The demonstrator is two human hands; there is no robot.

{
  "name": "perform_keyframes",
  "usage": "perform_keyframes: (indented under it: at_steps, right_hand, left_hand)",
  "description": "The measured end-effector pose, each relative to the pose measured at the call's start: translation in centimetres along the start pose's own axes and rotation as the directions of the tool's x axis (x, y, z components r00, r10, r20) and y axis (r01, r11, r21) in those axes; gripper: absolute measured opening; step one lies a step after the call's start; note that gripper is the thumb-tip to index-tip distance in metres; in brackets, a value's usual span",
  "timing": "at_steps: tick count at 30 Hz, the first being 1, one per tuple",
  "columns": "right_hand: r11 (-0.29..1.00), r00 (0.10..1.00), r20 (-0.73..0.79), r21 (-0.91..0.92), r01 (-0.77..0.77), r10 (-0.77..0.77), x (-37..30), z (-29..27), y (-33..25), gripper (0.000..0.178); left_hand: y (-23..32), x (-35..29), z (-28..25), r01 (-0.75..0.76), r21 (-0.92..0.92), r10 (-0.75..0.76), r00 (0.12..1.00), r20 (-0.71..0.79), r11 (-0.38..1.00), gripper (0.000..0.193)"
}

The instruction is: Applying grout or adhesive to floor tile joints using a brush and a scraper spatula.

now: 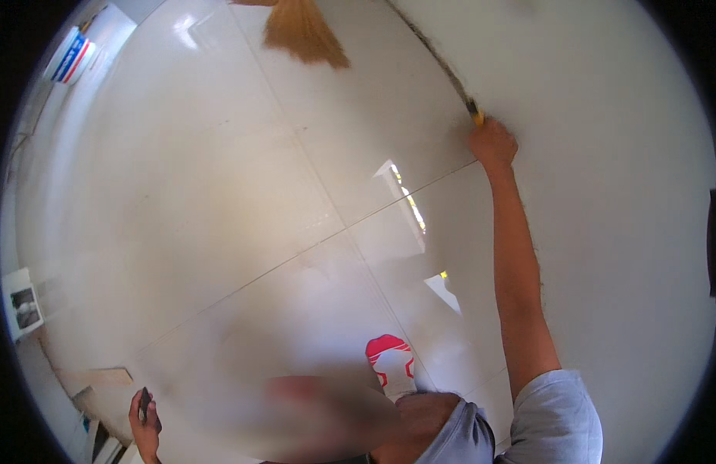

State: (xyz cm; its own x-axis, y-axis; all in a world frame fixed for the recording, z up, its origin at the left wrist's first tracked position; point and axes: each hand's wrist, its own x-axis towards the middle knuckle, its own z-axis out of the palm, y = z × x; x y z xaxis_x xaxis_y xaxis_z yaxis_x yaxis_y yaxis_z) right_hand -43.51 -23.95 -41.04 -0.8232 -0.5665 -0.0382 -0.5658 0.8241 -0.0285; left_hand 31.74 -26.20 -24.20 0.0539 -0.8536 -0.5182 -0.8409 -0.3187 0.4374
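At the seam between floor and wall, my right hand [494,145] is closed around a small yellow-handled brush [476,114]. Its dark end touches the seam, where a dark line [439,63] runs away toward the far edge. My right arm reaches straight forward along the wall. Low at the left, my left hand [144,421] grips a small dark, flat object [144,402] whose kind I cannot make out. That hand is held well apart from the right one.
Pale glossy floor tiles [180,193] spread out ahead, beside a white wall [629,201] on the right. Straw broom bristles [304,35] lie at the far edge. A white bucket [70,56] stands far left; a wooden strip [95,377] lies near left. My foot wears a red-and-white sock [390,363].
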Motion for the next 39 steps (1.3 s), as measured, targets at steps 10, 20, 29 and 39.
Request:
perform_keyframes:
  at_steps: [10, 20, 29, 39]
  right_hand:
    - [0.950, 0.967, -0.120, 0.197, 0.243, -0.223, -0.6, 2.5, -6.3, 0.032]
    - [0.644, 0.697, 0.064, 0.450, 0.619, -0.715, -13.6, 2.9, -27.7, 0.032]
    - [0.405, 0.317, 0.288, 0.816, 0.412, -0.904, -14.1, -1.6, -3.1, 0.033]
    - [0.099, -0.006, 0.248, 0.408, 0.907, -0.969, -14.6, 4.9, -16.0, 0.020]
  left_hand:
    - [1.6, -0.9, 0.4, 0.007, -0.171, -0.004, 1.000, 0.019, 0.985, 0.042]
    - [4.8, -1.4, 1.4, -0.097, -0.043, 0.097, 0.995, -0.015, 0.994, 0.041]
    - [-3.3, -7.1, -1.0, 0.122, 0.044, -0.122, 0.992, -0.005, 0.992, 0.039]
    - [-0.3, -7.8, -0.9, 0.163, -0.124, -0.165, 0.986, -0.009, 0.979, 0.044]
